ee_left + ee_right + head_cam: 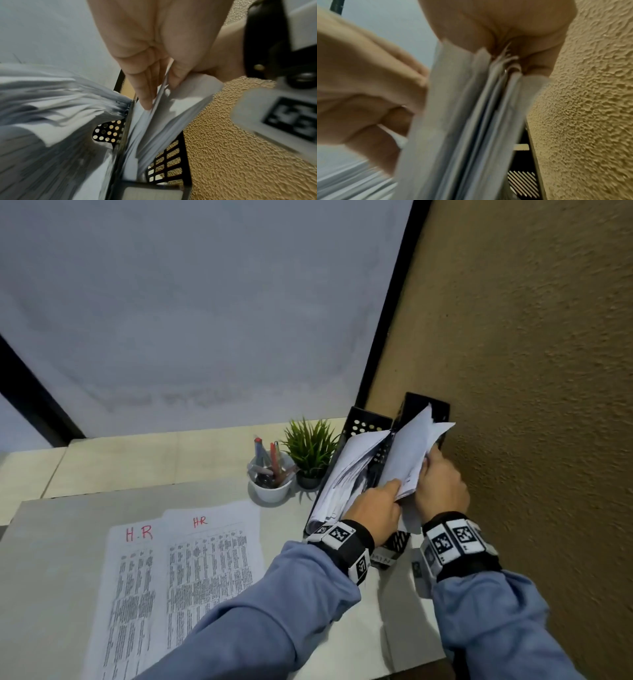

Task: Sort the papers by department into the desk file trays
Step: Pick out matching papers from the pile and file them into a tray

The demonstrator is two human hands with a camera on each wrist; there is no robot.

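Note:
Two black perforated file trays stand at the desk's back right corner. The left tray (pixel 364 424) is stuffed with white papers (pixel 346 470). Over the right tray (pixel 424 407), against the tan wall, both hands hold a bundle of white sheets (pixel 409 453) upright in the tray's mouth. My left hand (pixel 394 491) pinches the bundle's near edge between thumb and fingers (pixel 145 100). My right hand (pixel 431 470) grips the bundle's right side, with the sheets (pixel 471 121) fanned below the palm. Two printed sheets, marked "H.R" (pixel 133 577) and "HR" (pixel 212 559) in red, lie flat on the desk at the left.
A white cup of pens (pixel 272 477) and a small potted plant (pixel 310 446) stand just left of the trays. The rough tan wall (pixel 531 371) runs close along the right side. A grey partition (pixel 205 320) closes the back of the desk.

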